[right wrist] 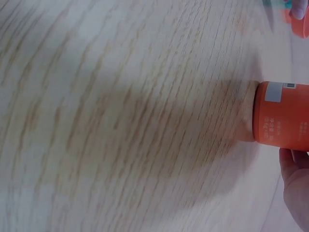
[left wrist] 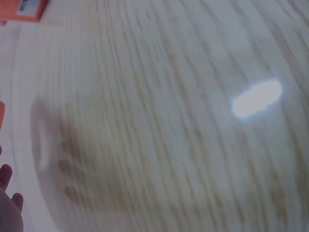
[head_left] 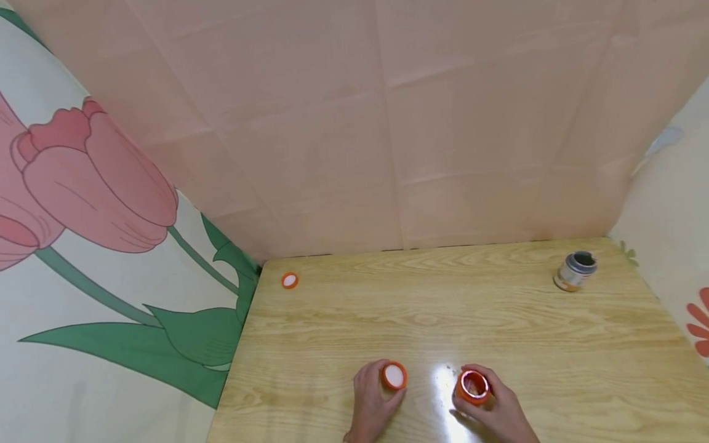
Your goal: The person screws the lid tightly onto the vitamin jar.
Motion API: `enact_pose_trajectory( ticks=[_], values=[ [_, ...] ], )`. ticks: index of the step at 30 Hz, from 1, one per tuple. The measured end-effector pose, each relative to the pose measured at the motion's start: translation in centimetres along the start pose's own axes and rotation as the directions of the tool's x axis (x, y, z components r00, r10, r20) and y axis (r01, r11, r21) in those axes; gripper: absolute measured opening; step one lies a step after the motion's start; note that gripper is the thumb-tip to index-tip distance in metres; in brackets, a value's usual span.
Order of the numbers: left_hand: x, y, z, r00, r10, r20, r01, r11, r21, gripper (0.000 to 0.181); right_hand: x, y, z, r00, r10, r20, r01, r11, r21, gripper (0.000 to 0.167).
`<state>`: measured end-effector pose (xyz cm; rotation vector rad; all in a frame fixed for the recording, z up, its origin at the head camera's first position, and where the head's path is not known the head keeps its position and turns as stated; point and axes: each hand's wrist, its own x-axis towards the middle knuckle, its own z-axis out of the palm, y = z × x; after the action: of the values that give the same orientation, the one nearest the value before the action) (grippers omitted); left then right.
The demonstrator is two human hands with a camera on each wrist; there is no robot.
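My left hand (head_left: 372,397) grips an orange lid (head_left: 394,376) between thumb and fingers, its white round face turned up. Only some fingertips (left wrist: 6,176) and a sliver of that lid (left wrist: 1,113) show at the left edge of the left wrist view. To the right, my right hand (head_left: 498,403) holds an uncapped orange jar (head_left: 464,394), its shiny rim and opening facing up. The right wrist view shows the jar's printed side (right wrist: 285,116), with thumb or fingers against it. What lies inside the jar is unclear. Lid and jar are apart.
A second small orange lid (head_left: 290,280) with a white centre lies at the table's back left. At the back right stands a white jar (head_left: 573,272) with a dark grey top. The wood-grain table (head_left: 421,295) meets a pinkish cloth backdrop (head_left: 388,154) and side walls.
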<state>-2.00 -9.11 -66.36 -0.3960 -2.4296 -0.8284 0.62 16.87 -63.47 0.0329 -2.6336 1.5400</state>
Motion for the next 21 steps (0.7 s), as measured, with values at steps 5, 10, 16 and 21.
enact_pose_trajectory(
  ticks=[5,10,16,21],
  values=[
    [0.3,0.2,0.0,1.0,0.015,0.004,-0.015,1.0,-0.002,0.067,0.0,0.6,0.5,0.99,-0.138,-0.039,0.141,0.988,0.07,0.071],
    [0.4,0.3,-0.1,1.0,0.005,0.023,-0.005,1.0,-0.005,0.066,0.2,1.0,0.9,0.974,-0.216,-0.064,0.222,0.968,0.119,0.071],
    [0.7,0.6,-0.1,0.999,-0.004,0.038,0.004,1.0,-0.017,0.067,0.2,1.1,0.9,0.973,-0.224,-0.06,0.23,0.965,0.125,0.069],
    [1.2,0.8,-0.2,0.999,-0.004,0.051,0.006,0.999,-0.036,0.066,0.2,0.9,0.8,0.976,-0.212,-0.05,0.217,0.968,0.126,0.068]
  ],
)
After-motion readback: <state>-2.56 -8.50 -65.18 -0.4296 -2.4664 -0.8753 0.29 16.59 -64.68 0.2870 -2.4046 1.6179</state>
